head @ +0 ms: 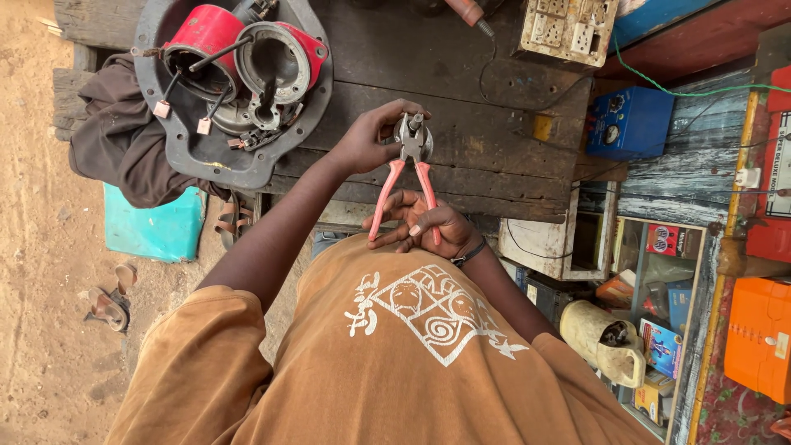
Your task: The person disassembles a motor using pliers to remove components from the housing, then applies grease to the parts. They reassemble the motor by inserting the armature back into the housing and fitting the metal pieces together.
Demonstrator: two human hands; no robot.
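Left hand: we see our left hand [368,140] reaching out over the dark wooden bench [486,156], fingers curled tight around a small metal part [405,128].
Right hand: our right hand [428,227], close to our chest, is clamped on the pink handles.
Pliers: the pliers [409,177] point away from us, their head right at the small metal part.
Motor housing: a grey motor housing [227,91] with red pieces lies on the bench, well apart to one side.
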